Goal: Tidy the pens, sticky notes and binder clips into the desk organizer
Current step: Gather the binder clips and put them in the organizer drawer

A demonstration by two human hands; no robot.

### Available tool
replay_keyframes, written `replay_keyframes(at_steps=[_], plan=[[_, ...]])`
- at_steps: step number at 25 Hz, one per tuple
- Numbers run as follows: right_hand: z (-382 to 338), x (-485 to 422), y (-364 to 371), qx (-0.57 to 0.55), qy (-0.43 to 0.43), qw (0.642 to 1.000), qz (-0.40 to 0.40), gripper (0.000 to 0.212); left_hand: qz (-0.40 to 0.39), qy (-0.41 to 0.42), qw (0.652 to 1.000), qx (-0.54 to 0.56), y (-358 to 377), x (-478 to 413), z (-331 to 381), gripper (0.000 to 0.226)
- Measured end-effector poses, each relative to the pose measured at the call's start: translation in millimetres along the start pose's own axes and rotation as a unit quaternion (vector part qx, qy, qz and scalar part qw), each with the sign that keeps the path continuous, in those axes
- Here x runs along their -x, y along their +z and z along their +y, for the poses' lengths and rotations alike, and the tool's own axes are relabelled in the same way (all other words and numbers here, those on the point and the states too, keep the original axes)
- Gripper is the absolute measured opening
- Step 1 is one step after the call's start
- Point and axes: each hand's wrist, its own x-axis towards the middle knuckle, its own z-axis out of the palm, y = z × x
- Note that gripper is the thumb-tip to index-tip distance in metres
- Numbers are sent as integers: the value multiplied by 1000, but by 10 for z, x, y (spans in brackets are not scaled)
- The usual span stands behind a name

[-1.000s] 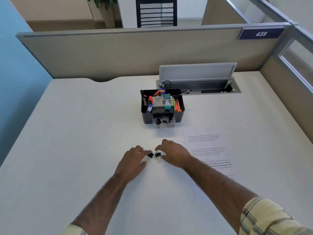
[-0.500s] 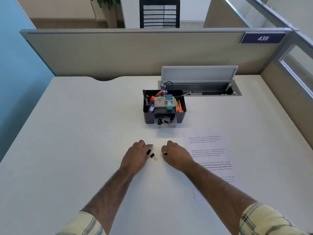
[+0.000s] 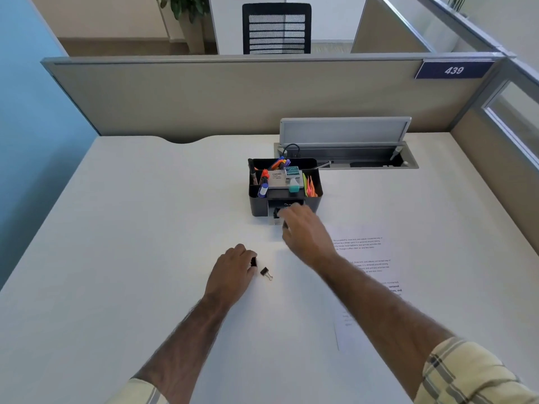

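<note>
A black desk organizer [image 3: 258, 204] is set on the white tabletop [image 3: 145, 228], towards the far middle. Coloured pens [image 3: 280, 164] are stood in its rear compartment, neon orange and green sticky notes [image 3: 310, 186] are held upright in its right compartment, and a pale box [image 3: 276, 179] is lodged in the middle. A small clear drawer [image 3: 273, 214] at the front is pulled out, and dark clips can be made out inside it. The right hand [image 3: 303, 228] is stretched over this drawer with its fingers bent down; because of blur, it cannot be told whether anything is gripped. Nearer the person, the left hand [image 3: 233, 272] is rested on the tabletop with its fingers curled, and a small black binder clip [image 3: 253, 261] is pinched at its fingertips. A second binder clip [image 3: 266, 272] is left lying on the tabletop just beside that hand, its wire handles pointed towards the person. A printed sheet of paper [image 3: 364, 258] is laid flat to the right, partly covered by the right forearm. Behind the organizer, a cable tray [image 3: 364, 164] is recessed in the tabletop with its lid raised.
</note>
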Motion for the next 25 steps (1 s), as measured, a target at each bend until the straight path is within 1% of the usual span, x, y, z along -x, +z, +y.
replay_keyframes(at_steps=[2,3,5,7,8,11,12,17,20,21,25], plan=[[51,-245,-148,1,2,1000,25,37,12,5,1000,2,-42,-8,28,23],[79,-342,-195,8,1,1000,16,40,18,8,1000,4,-68,-18,47,23],[144,-467,-226,18,-2,999,-29,45,37,14,999,7,-130,-44,86,23],[228,-510,-213,3,13,999,-51,48,64,22,998,14,-206,-95,147,22],[270,-504,-202,-14,33,999,-37,46,76,27,997,18,-252,-136,193,22],[375,-399,-186,-64,101,992,42,36,108,52,993,21,-402,-357,389,26],[406,-342,-185,-72,114,989,54,34,115,62,991,19,-451,-460,469,27],[505,-31,-194,-71,120,989,54,27,112,94,989,1,-601,-990,822,33],[572,99,-188,-53,129,989,43,24,101,97,990,9,-608,-1149,905,43],[598,129,-187,-50,135,989,39,23,101,98,990,12,-602,-1159,902,43],[587,200,-117,-49,140,988,36,19,137,96,985,44,-501,-933,738,26]])
